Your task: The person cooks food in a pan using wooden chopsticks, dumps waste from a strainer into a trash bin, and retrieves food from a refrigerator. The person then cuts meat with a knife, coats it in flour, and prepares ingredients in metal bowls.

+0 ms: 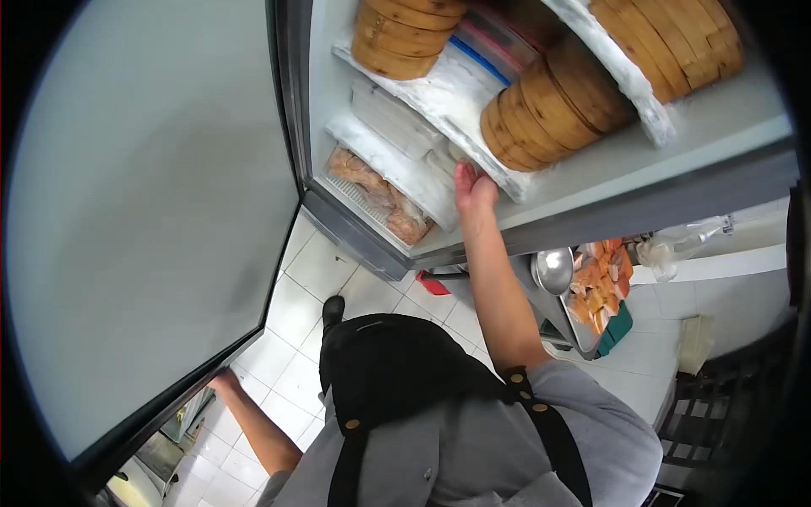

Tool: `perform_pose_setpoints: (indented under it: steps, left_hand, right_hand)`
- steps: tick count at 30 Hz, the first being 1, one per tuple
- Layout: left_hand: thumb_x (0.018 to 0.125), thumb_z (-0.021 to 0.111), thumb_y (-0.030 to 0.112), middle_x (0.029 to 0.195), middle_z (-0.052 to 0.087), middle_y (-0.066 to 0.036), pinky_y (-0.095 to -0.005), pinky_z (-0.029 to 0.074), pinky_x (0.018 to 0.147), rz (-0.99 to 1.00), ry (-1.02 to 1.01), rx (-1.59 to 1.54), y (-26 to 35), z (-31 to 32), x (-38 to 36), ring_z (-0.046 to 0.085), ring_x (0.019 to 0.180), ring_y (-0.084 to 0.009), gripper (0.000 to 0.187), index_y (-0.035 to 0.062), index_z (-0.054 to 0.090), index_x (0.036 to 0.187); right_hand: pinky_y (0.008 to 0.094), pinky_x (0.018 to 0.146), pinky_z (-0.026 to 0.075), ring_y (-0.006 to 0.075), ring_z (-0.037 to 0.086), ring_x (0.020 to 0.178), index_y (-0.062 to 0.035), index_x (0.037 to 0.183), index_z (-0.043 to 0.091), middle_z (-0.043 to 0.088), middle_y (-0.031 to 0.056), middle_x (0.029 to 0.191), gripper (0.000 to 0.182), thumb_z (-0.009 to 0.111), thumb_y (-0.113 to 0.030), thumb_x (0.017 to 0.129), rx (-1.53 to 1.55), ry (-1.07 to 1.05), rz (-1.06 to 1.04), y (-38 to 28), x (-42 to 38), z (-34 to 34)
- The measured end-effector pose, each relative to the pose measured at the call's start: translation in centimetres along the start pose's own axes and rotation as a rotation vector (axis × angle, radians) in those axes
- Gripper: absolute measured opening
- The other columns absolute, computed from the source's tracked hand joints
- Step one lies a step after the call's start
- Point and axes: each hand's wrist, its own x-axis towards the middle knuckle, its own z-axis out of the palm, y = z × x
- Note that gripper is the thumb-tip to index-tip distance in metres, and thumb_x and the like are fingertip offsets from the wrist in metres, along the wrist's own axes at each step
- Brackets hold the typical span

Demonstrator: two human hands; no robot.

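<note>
My right hand reaches into the open freezer, palm turned up, beside the frosted edge of a shelf. Its visible fingers are slightly apart, with nothing clear between them; pale wrapped packs lie on the level below that shelf. Stacked bamboo steamers stand just above this hand, and another stack is farther left. My left hand is at the edge of the freezer door, its fingers hidden behind it.
Bagged brown food lies on the lowest freezer level. More steamers occupy the upper shelf. Right of my arm, a metal bowl and orange pieces of food rest on a counter. A dark slatted crate is at the lower right.
</note>
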Motion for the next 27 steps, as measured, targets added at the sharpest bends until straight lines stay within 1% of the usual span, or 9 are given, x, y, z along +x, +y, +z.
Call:
perform_pose_setpoints:
  steps: [3, 6, 8, 13, 18, 20, 23, 25, 27]
  left_hand:
    - [0.085, 0.038, 0.057, 0.149, 0.018, -0.004, -0.0613, 0.023, 0.101, -0.115, 0.136, 0.187, -9.9, -7.8, 3.4, 0.028, 0.132, -0.0306, 0.069, 0.0187, 0.026, 0.142]
    - [0.089, 0.035, 0.051, 0.148, 0.013, -0.004, -0.0521, 0.033, 0.1, -0.404, 0.446, -0.111, -7.2, 5.9, -5.3, 0.031, 0.129, -0.0348, 0.058, 0.0169, 0.029, 0.137]
    - [0.09, 0.039, 0.044, 0.133, 0.035, -0.013, -0.0523, 0.044, 0.088, -0.634, -0.136, 0.34, -13.6, 6.1, -5.9, 0.047, 0.11, -0.0334, 0.052, 0.014, 0.035, 0.132]
    - [0.083, 0.064, 0.02, 0.112, 0.054, -0.01, -0.0373, 0.052, 0.074, -0.986, -1.11, 0.066, -19.4, 32.8, -18.5, 0.061, 0.091, -0.0257, 0.043, 0.0066, 0.043, 0.119]
    - [0.076, 0.066, 0.016, 0.094, 0.058, -0.015, -0.0358, 0.052, 0.057, -0.934, -1.12, 0.28, -24.4, 48.0, -25.4, 0.062, 0.072, -0.0255, 0.043, -0.0046, 0.048, 0.11]
    - [0.074, 0.062, 0.012, 0.088, 0.06, -0.019, -0.0356, 0.051, 0.052, -0.548, -1.151, 0.353, -27.6, 48.8, -26.5, 0.062, 0.068, -0.0256, 0.035, -0.0096, 0.053, 0.1]
    - [0.074, 0.062, 0.012, 0.086, 0.061, -0.02, -0.0359, 0.052, 0.054, -0.66, -0.88, 0.201, -26.3, 48.8, -27.8, 0.062, 0.067, -0.0259, 0.032, -0.0112, 0.056, 0.095]
    - [0.074, 0.063, 0.014, 0.089, 0.062, -0.019, -0.0366, 0.053, 0.062, -0.507, -1.083, 0.403, -31.6, 49.6, -26.8, 0.063, 0.074, -0.0251, 0.036, -0.0104, 0.056, 0.1]
    - [0.075, 0.061, 0.012, 0.087, 0.062, -0.017, -0.0361, 0.051, 0.07, -0.817, -0.701, 0.29, -32.4, 51.1, -27.4, 0.062, 0.079, -0.025, 0.03, -0.0081, 0.057, 0.097]
  right_hand:
    - [0.0366, 0.069, 0.054, 0.0249, 0.059, 0.079, -0.0003, 0.099, 0.055, 0.059, 0.013, 0.091, 0.027, 0.053, -0.025, 0.089, -0.008, 0.037, -0.009, 0.5, 4.2, -0.7]
    - [0.0343, 0.067, 0.054, 0.0231, 0.059, 0.076, -0.0009, 0.096, 0.059, 0.062, 0.0117, 0.088, 0.025, 0.056, -0.024, 0.087, -0.007, 0.064, -0.036, -0.6, 2.1, 1.7]
    - [0.0333, 0.07, 0.053, 0.0214, 0.06, 0.077, -0.0044, 0.098, 0.06, 0.063, 0.0096, 0.091, 0.023, 0.058, -0.024, 0.085, -0.048, 0.132, -0.132, -0.9, 1.3, 2.8]
    - [0.0352, 0.07, 0.052, 0.018, 0.055, 0.071, -0.0099, 0.099, 0.058, 0.058, 0.0024, 0.085, 0.019, 0.055, -0.025, 0.088, -0.106, 0.22, -0.128, 0.2, 1.2, 2.1]
    - [0.0403, 0.075, 0.048, 0.0178, 0.046, 0.076, -0.0089, 0.091, 0.053, 0.048, 0.0029, 0.082, 0.014, 0.051, -0.023, 0.087, -0.099, 0.368, -0.102, 0.7, -2.9, 4.2]
    - [0.0403, 0.076, 0.047, 0.0189, 0.046, 0.08, -0.0092, 0.091, 0.052, 0.047, 0.0039, 0.085, 0.013, 0.051, -0.021, 0.086, -0.077, 0.351, -0.118, 0.7, -3.6, 3.9]
    - [0.0387, 0.073, 0.047, 0.0219, 0.046, 0.082, -0.0074, 0.089, 0.049, 0.045, 0.0059, 0.087, 0.011, 0.049, -0.017, 0.084, -0.026, 0.35, -0.126, 0.4, -4.6, 3.7]
    - [0.036, 0.069, 0.047, 0.0226, 0.047, 0.08, -0.0054, 0.086, 0.047, 0.044, 0.007, 0.084, 0.01, 0.046, -0.014, 0.082, -0.026, 0.373, 0.027, 0.4, -5.7, 3.5]
    - [0.0344, 0.066, 0.047, 0.0239, 0.048, 0.079, -0.0024, 0.09, 0.048, 0.048, 0.0111, 0.088, 0.016, 0.048, -0.014, 0.079, -0.022, 0.377, -0.034, 0.4, -7.4, 4.2]
